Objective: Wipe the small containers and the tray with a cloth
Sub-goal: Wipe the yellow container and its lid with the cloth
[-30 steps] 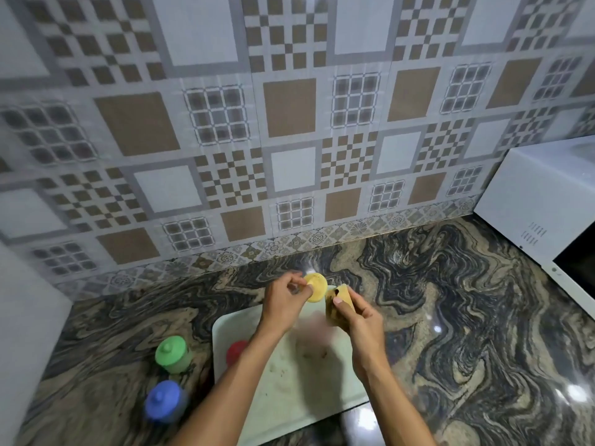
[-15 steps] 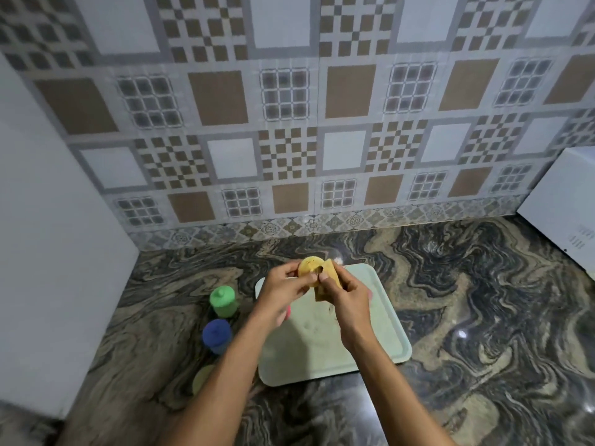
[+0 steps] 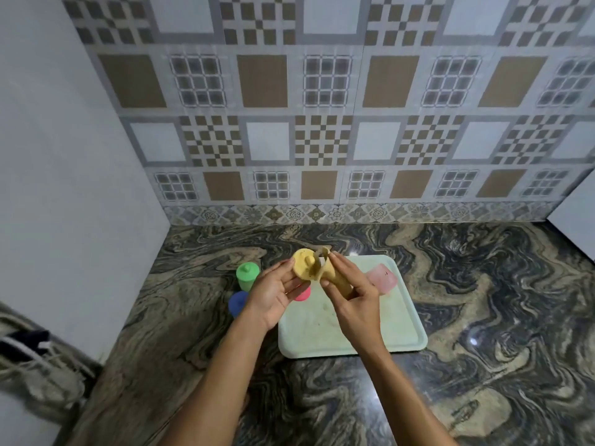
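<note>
My left hand (image 3: pixel 273 291) holds a small yellow container (image 3: pixel 304 262) by its lidded top, above the near-left part of the pale green tray (image 3: pixel 402 329). My right hand (image 3: pixel 354 297) grips a yellowish cloth (image 3: pixel 335 278) and presses it against the yellow container. A pink container (image 3: pixel 381 278) lies on the tray's far right. A red container (image 3: pixel 302 294) shows partly under my left hand. A green container (image 3: pixel 248 276) and a blue one (image 3: pixel 237 303) stand on the counter left of the tray.
The dark marbled counter (image 3: pixel 483 300) stretches right and toward me. A white wall panel (image 3: pixel 64 188) bounds the left. Patterned tiles (image 3: pixel 322 123) form the back wall. A white appliance edge (image 3: pixel 576 217) sits far right. Fabric (image 3: pixel 35 365) lies at lower left.
The view has swung left and pulled back, bringing the white wall panel in. My hands stay together on the yellow container, the cloth shifting around its lid.
</note>
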